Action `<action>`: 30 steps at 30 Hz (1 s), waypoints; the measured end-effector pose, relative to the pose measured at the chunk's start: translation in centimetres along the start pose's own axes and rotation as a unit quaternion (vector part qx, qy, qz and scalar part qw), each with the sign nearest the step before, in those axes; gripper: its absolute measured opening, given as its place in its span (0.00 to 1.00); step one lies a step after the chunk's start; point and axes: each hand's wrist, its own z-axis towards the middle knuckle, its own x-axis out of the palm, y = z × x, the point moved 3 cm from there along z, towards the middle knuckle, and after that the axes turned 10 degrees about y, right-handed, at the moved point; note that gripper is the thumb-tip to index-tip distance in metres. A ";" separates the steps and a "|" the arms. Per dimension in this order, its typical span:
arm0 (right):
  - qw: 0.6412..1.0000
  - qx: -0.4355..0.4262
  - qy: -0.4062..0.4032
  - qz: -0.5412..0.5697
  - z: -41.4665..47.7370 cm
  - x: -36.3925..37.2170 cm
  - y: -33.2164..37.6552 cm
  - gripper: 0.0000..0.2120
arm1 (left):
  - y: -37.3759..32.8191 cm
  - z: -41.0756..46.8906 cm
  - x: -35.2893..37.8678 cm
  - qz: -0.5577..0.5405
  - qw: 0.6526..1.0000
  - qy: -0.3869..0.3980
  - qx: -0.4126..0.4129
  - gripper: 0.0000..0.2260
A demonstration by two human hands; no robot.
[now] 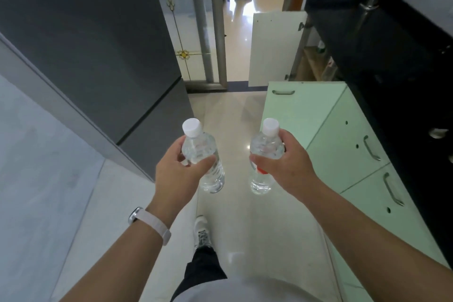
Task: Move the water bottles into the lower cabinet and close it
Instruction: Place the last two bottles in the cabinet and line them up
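My left hand (177, 167) grips a clear water bottle (207, 162) with a white cap, held upright over the floor. My right hand (284, 162) grips a second clear water bottle (266, 147), also white-capped, with a red label part showing below my fingers. Ahead on the right, a lower cabinet (311, 64) stands with its white door (274, 49) swung open; a wooden shelf with some items shows inside. Both bottles are well short of that opening.
Pale green cabinet doors (343, 144) with metal handles run along the right under a black countertop (382, 39). A dark grey fridge (98, 39) stands on the left. A glass sliding door (191, 19) and a person's leg lie beyond. The glossy tiled floor runs between.
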 end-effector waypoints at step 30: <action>0.992 0.063 -0.106 0.038 39.9 0.8 6.2 0.25 | 0.5 47.5 -0.5 -0.010 0.987 0.158 0.036 0.23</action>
